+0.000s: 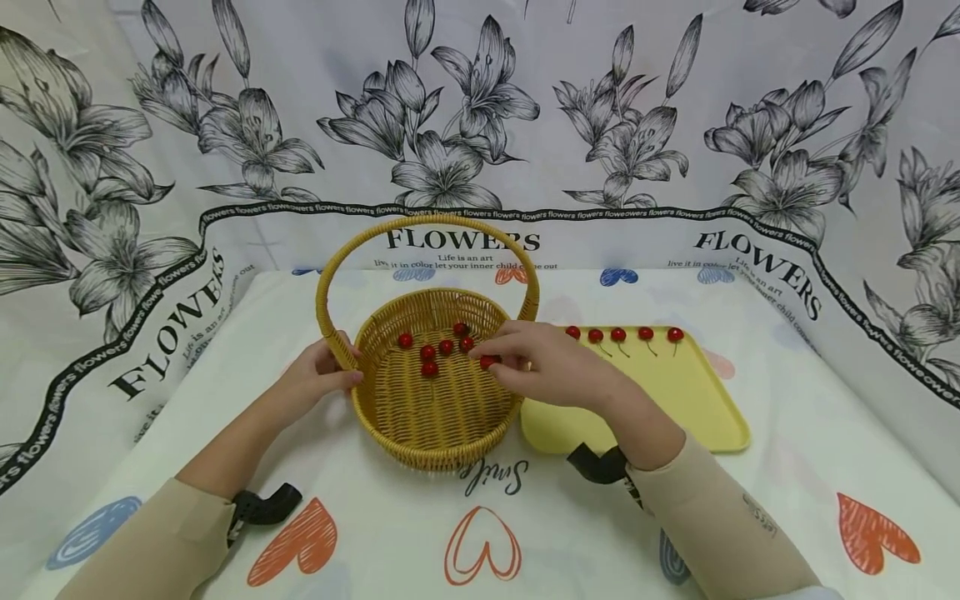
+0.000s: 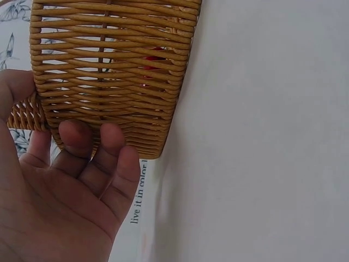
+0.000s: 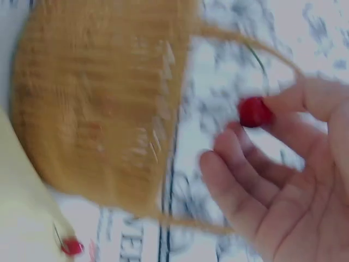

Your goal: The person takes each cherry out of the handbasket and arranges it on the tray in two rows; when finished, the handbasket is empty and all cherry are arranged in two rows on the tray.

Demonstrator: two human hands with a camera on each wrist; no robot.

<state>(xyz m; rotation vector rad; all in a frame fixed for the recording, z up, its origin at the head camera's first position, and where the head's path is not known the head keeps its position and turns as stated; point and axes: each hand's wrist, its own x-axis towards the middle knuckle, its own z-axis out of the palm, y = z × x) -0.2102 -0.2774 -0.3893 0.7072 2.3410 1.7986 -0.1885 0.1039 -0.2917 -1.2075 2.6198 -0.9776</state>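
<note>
A yellow wicker basket (image 1: 442,421) with a tall arched handle stands on the table, several red cherries (image 1: 428,368) lying inside it. My left hand (image 1: 303,385) grips its left side where the handle meets the rim. In the left wrist view the fingers (image 2: 112,139) curl against the weave from outside. Over the basket's right rim, my right hand (image 1: 551,360) pinches a red cherry (image 3: 254,112) between thumb and forefinger. The cherry's green stem sticks up in the right wrist view, with the other fingers loosely bent below.
To the right of the basket a yellow tray (image 1: 675,408) lies on the table, partly behind my right forearm. Several stemmed cherries (image 1: 618,334) sit in a row along its far edge. A flower-printed curtain (image 1: 465,108) hangs behind the heart-patterned tablecloth (image 1: 390,533).
</note>
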